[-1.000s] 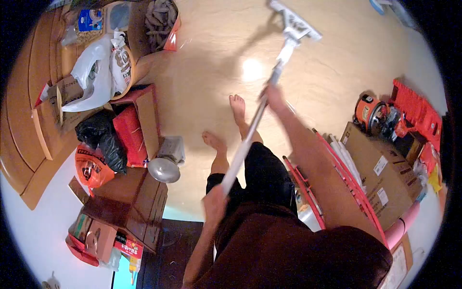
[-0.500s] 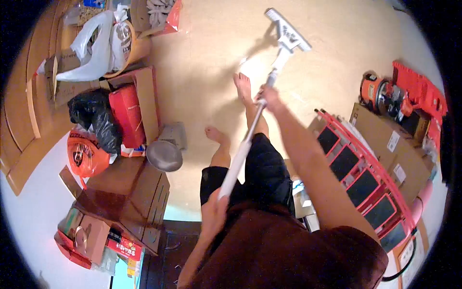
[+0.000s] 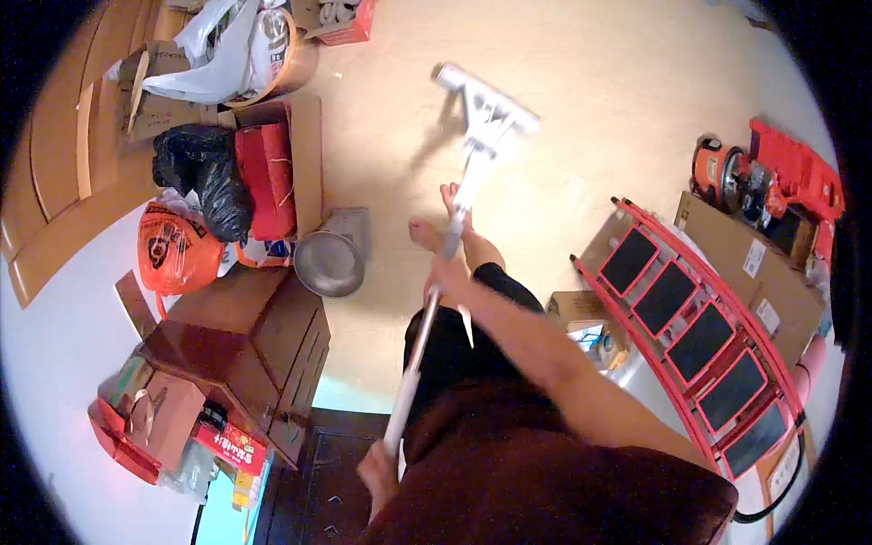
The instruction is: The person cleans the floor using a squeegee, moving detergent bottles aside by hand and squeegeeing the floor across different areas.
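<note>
A mop with a long pale pole and a wide white head (image 3: 490,113) slants across the view, its head over the beige floor ahead of me. My right hand (image 3: 448,280) is wrapped round the middle of the pole, arm stretched forward. Lower down, my left hand (image 3: 380,468) grips the pole's near end beside my hip. Both hands look closed, though the fingers are partly blurred. My bare feet (image 3: 424,233) are on the floor just behind the mop head, and the pole passes over one leg.
Left of me stand a brown cabinet (image 3: 218,350), a metal bowl (image 3: 329,263), an orange bag (image 3: 179,250), a black bag (image 3: 204,177) and a bucket (image 3: 300,68). To the right are a red folding ladder (image 3: 695,331), cardboard boxes (image 3: 727,245) and an orange-and-black machine (image 3: 718,173).
The mop head has come back toward me and to the left. My right hand has drawn in closer to my body, and my left hand has moved down and left with the pole.
</note>
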`<state>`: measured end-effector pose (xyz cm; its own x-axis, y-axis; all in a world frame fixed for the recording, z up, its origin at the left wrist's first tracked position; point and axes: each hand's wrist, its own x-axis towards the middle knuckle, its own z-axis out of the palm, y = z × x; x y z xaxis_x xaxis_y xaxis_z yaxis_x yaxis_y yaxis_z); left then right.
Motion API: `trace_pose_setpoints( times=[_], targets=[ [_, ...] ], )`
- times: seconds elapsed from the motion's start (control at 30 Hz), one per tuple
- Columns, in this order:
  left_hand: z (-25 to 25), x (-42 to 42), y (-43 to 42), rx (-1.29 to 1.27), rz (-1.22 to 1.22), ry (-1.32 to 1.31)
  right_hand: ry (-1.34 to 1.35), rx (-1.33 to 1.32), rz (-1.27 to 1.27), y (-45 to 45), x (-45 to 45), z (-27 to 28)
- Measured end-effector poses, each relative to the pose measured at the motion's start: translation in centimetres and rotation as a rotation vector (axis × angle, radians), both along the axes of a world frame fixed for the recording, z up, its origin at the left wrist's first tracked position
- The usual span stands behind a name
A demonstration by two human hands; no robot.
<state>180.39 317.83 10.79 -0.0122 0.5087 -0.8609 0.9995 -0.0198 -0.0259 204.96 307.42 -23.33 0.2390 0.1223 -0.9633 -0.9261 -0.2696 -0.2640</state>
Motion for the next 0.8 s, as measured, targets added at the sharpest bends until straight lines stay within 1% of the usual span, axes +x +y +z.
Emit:
trace_pose_setpoints(
  times=[0.03, 0.07, 0.1, 0.13, 0.17, 0.2, 0.23, 0.3, 0.37, 0.43, 0.47, 0.5, 0.53, 0.57, 0.6, 0.63, 0.67, 0.7, 0.73, 0.77, 0.8],
  targets=[
    [-3.5, 1.4, -0.7, -0.111, 0.008, 0.036, 0.078, 0.058, -0.013, -0.6, 4.3, -1.3],
    [-7.5, 3.7, -1.0, -0.291, 0.224, -0.057, -0.194, -0.147, 0.222, -0.9, 9.1, -3.4],
    [-6.6, 10.8, -0.7, -0.357, 0.211, -0.271, -0.453, -0.357, 0.45, -1.6, 13.5, -5.9],
    [-6.9, 16.5, -0.3, -0.489, 0.27, -0.424, -0.528, -0.262, 0.406, -3.3, 18.5, -11.2],
    [-7.8, 21.5, -0.4, -0.506, 0.271, -0.508, -0.42, -0.093, 0.255, -2.3, 24.3, -6.9],
    [-9.1, 24.5, -0.6, -0.547, 0.346, -0.597, -0.402, -0.224, 0.034, 0.2, 28.5, -3.5],
    [-10.0, 26.9, -0.9, -0.508, 0.36, -0.593, -0.429, -0.228, -0.062, 1.4, 31.3, -3.2],
    [-9.8, 28.8, -0.2, -0.424, 0.371, -0.57, -0.352, -0.252, -0.075, 3.2, 33.1, -4.4],
    [-9.8, 24.4, 1.7, -0.369, 0.32, -0.45, -0.32, 0.006, -0.104, 3.2, 28.3, -5.1],
    [-7.9, 17.9, 2.7, -0.267, 0.404, -0.414, -0.452, -0.121, 0.185, 4.9, 20.1, -4.1],
    [-5.4, 14.6, 3.0, -0.231, 0.404, -0.302, -0.457, -0.13, 0.238, 5.3, 14.9, -3.7],
    [-3.8, 8.2, 1.8, -0.177, 0.478, -0.238, -0.412, -0.124, 0.241, 5.3, 8.9, -2.3],
    [-1.1, 4.0, 0.5, -0.115, 0.568, -0.068, -0.297, -0.073, 0.166, 5.3, 3.3, -0.9],
    [2.3, 3.6, 0.2, -0.067, 0.502, 0.05, -0.148, -0.033, 0.07, 5.2, -1.6, 0.9],
    [4.9, 1.7, -1.3, 0.042, 0.542, 0.048, 0.028, -0.014, -0.038, 5.1, -5.6, 2.5],
    [7.3, -0.5, -2.9, 0.146, 0.576, 0.045, 0.259, -0.021, -0.087, 5.2, -7.1, 3.8],
    [8.4, -3.8, -4.5, 0.147, 0.581, 0.048, 0.489, -0.045, -0.132, 5.3, -8.6, 5.0],
    [8.3, -7.6, -6.1, 0.265, 0.696, 0.149, 0.557, -0.05, -0.147, 6.0, -7.8, 6.7],
    [7.7, -9.6, -6.6, 0.383, 0.805, 0.242, 0.625, -0.057, -0.162, 6.7, -6.8, 8.5],
    [6.4, -8.9, -6.1, 0.381, 0.807, 0.226, 0.322, -0.108, 0.02, 9.0, -2.9, 12.1],
    [5.0, -6.4, -5.2, 0.32, 0.781, 0.128, -0.125, -0.05, 0.284, 9.2, -2.2, 10.9]
  ],
)
